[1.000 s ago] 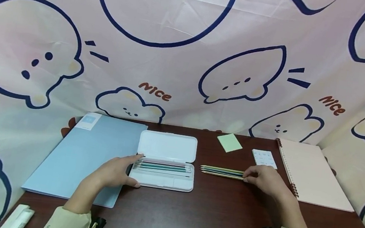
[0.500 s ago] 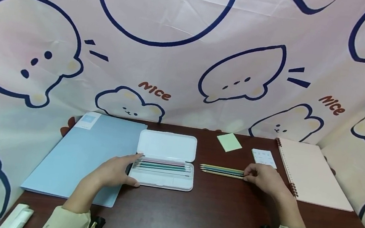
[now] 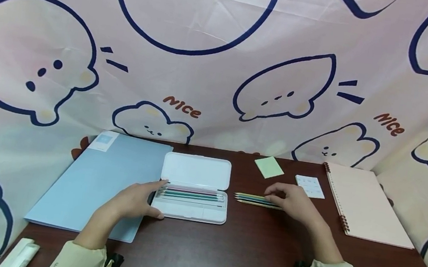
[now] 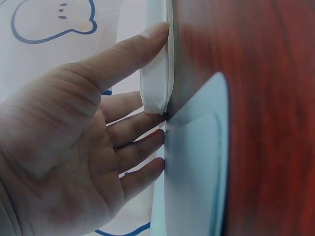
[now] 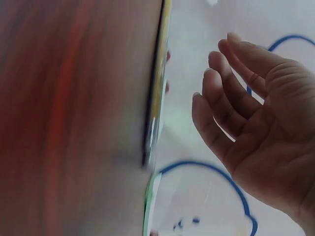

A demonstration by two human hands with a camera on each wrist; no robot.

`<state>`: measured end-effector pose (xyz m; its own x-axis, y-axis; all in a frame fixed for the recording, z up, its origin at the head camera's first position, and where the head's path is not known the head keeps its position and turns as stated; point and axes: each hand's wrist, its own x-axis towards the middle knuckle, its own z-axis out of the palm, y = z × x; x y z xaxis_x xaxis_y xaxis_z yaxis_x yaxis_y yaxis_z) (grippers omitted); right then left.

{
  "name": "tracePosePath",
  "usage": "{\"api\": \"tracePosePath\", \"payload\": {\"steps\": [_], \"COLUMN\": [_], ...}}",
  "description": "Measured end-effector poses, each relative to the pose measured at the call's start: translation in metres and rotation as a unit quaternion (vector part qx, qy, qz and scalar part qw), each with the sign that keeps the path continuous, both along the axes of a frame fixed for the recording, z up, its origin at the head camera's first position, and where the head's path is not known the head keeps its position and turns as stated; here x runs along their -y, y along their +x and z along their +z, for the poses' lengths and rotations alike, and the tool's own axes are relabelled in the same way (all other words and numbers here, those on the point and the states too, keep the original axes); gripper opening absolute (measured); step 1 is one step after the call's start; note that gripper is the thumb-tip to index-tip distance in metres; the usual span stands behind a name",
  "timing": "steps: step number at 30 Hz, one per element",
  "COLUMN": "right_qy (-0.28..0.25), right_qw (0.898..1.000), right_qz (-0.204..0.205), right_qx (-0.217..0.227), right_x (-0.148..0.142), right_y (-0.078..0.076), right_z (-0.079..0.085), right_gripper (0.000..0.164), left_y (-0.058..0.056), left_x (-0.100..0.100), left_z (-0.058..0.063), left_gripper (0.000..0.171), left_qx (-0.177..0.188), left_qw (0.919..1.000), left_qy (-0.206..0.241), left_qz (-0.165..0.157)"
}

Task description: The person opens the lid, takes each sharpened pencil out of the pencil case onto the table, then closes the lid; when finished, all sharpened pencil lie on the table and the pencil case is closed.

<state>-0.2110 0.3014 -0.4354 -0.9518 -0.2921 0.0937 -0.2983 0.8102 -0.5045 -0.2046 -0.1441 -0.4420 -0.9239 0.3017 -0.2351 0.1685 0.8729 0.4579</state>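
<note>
A white pencil case [image 3: 195,213] lies with its lid raised, several pencils [image 3: 189,195] inside. My left hand [image 3: 136,200] holds its left end, thumb on the near edge and index finger at the hinge side. The left wrist view shows that thumb along the side of the case [image 4: 156,83]. Right of the case, several more pencils [image 3: 254,200] lie in a row on the table, tips toward it. My right hand [image 3: 294,202] is over their far ends; in the right wrist view its bent fingers [image 5: 216,108] hold nothing and stand apart from the pencils [image 5: 158,83].
A blue folder [image 3: 110,183] lies left of and partly beneath the left hand. Green sticky notes [image 3: 269,167], a small patterned pad [image 3: 310,186] and a spiral notebook [image 3: 371,206] lie at the back right. A white object [image 3: 21,254] sits at the front left edge.
My right hand has let go of the pencils' ends and moved left above them. The pencils and the left hand have stayed in place.
</note>
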Motion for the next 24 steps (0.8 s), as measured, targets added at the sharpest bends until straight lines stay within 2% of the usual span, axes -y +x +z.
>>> {"api": "tracePosePath", "payload": {"steps": [8, 13, 20, 24], "right_qy": [-0.005, 0.024, 0.1, 0.116], "right_qw": [0.998, 0.993, 0.986, 0.982], "right_qz": [0.06, 0.108, 0.124, 0.137], "right_qx": [0.025, 0.037, 0.054, 0.057], "right_x": [0.066, 0.104, 0.13, 0.135], "right_y": [-0.01, -0.011, -0.011, -0.01], "right_z": [0.008, 0.009, 0.004, 0.001], "right_gripper": [0.011, 0.017, 0.02, 0.019], "left_y": [0.001, -0.001, 0.0, 0.002], "left_x": [0.001, -0.001, -0.002, -0.001], "left_z": [0.0, -0.001, -0.001, -0.001], "left_gripper": [0.099, 0.099, 0.099, 0.099], "left_qx": [-0.001, -0.001, -0.001, -0.008], "left_qw": [1.0, 1.0, 1.0, 1.0], "left_qy": [0.003, 0.001, 0.002, -0.002], "left_qz": [0.002, 0.001, 0.002, 0.001]}}
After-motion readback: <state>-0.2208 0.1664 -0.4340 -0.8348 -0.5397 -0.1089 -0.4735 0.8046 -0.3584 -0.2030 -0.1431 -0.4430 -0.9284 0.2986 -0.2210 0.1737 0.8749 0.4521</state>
